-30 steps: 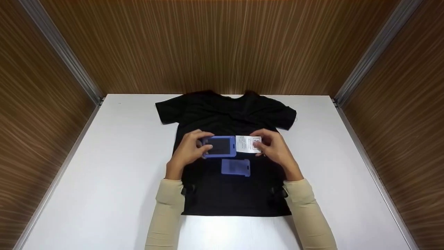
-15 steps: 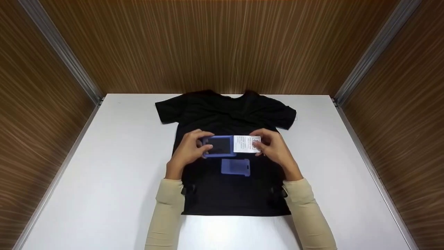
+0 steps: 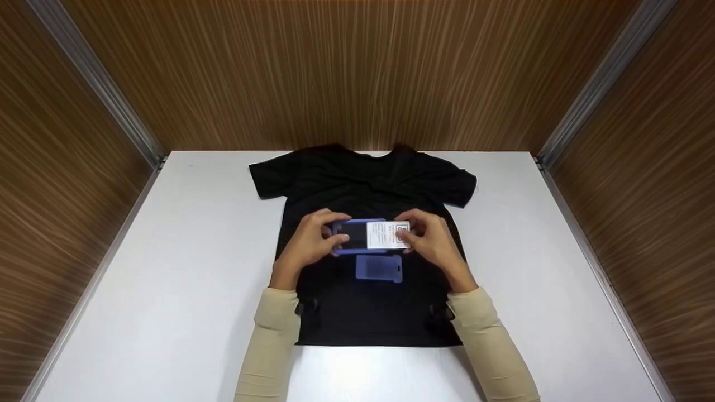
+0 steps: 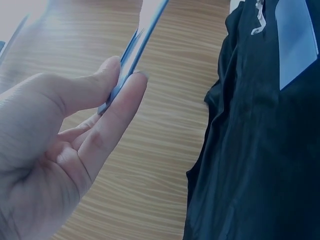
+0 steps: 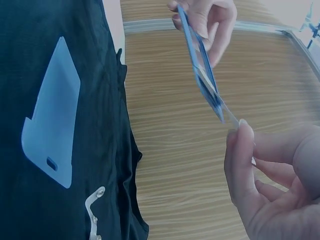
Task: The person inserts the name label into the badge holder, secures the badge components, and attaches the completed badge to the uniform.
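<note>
Partly over holder [image 3: 357,233]: card [image 3: 382,234] (white)

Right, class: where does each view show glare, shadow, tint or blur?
Head: glare on the white tabletop below the black shirt, shadows by the beige sleeves, the white card with blurred print; left wrist: washed-out upper-left corner, bluish tint; right wrist: bright upper-right corner, same tint.

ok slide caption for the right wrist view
Right hand pinches a white card partly inside a blue holder gripped by the left hand.
</note>
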`<state>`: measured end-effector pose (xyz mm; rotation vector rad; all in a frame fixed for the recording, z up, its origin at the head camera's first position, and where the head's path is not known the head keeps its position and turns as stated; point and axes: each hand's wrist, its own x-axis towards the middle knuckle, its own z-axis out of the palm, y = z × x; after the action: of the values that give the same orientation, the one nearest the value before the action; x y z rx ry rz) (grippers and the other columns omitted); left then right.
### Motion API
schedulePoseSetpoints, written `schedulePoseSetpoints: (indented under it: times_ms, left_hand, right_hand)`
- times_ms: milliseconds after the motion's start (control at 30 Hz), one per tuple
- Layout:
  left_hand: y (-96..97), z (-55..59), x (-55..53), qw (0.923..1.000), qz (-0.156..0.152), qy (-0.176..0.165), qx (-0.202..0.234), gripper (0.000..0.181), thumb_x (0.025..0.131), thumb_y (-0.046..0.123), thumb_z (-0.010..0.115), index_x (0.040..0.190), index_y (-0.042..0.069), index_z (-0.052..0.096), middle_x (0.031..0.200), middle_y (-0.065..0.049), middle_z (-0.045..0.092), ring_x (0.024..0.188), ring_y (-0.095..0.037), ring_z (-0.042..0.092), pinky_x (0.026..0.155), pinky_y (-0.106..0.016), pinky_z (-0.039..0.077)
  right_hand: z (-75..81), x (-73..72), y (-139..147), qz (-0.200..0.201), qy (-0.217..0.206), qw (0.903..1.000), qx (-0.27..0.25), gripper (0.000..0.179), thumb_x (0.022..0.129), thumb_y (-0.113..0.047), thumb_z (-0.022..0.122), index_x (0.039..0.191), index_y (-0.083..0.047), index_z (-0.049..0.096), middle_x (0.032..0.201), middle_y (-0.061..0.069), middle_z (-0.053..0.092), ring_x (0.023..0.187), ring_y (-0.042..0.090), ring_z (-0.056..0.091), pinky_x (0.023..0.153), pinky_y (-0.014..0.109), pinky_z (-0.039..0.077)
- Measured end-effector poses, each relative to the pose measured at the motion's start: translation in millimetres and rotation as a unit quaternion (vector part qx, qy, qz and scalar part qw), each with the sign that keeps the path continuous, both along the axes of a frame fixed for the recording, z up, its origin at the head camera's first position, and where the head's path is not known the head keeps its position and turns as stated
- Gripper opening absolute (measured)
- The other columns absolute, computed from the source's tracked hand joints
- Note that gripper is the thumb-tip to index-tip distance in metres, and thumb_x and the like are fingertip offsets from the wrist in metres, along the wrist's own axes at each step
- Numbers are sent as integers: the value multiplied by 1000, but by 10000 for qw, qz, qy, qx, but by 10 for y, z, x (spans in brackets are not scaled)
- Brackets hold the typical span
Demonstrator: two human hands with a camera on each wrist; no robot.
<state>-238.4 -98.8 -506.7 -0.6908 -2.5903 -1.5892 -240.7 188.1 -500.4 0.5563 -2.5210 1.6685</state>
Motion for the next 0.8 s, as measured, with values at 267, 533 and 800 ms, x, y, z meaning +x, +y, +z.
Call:
schedulePoseSetpoints:
  times_ms: [267,533,800]
  left_hand:
    - [67,-22,0,9999,-125,60,29,36,90,5,78,126,3,71,104,-16,64,61,-13,65,52,-27,59]
    - [122,-3,10,9999,-141,44,-85,35,92,7,77,126,4,72,103,-15,63,60,-14,63,51,-26,58]
    - [160,-14,18,9997,-169,131,-144,35,91,4,77,126,4,72,102,-14,63,62,-12,62,51,-26,58]
  right_hand:
    - [-7,36,-74,-152,65,9997,173,23,84,5,80,106,2,73,77,17,68,58,12,65,49,36,59]
    - [8,62,-116,-274,149,9987,410,21,84,2,81,104,0,73,75,16,72,57,15,64,47,26,56]
    - [-12,95,-170,-152,371,9981,460,19,85,2,81,102,1,73,74,16,72,56,10,63,47,22,54]
